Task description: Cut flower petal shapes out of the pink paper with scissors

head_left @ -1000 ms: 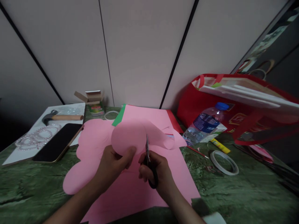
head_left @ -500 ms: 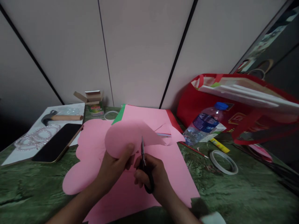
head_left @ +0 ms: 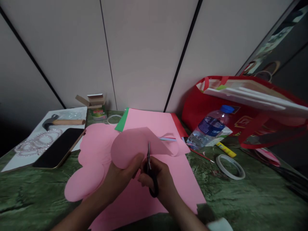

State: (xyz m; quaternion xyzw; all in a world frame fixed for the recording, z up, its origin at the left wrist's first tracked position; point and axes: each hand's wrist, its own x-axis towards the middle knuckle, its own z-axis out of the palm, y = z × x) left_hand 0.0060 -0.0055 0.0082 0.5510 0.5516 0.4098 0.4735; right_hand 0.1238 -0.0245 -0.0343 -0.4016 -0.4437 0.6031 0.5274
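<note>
My left hand (head_left: 126, 171) pinches the lower edge of a pink paper piece (head_left: 128, 146) with a rounded left end. My right hand (head_left: 156, 175) is closed round black-handled scissors (head_left: 149, 160), their blades upright against that paper, right of my left thumb. From the held piece, paper trails right in a curled strip. Beneath both hands lies a large pink sheet (head_left: 178, 183). Several rounded pink cutouts (head_left: 84, 181) are stacked to the left, partly covered by my left arm.
Left stand a phone (head_left: 59, 147), beaded strings (head_left: 37, 142), a hammer (head_left: 68, 122) and an opened small box (head_left: 97, 107). To the right are a water bottle (head_left: 209, 126), a tape roll (head_left: 230, 167), a yellow tube (head_left: 226, 149) and a red bag (head_left: 194, 99).
The held paper has shifted slightly right and down, turning a little against the scissors. My left hand has moved right, closer to the blades; my right hand stays nearly in place.
</note>
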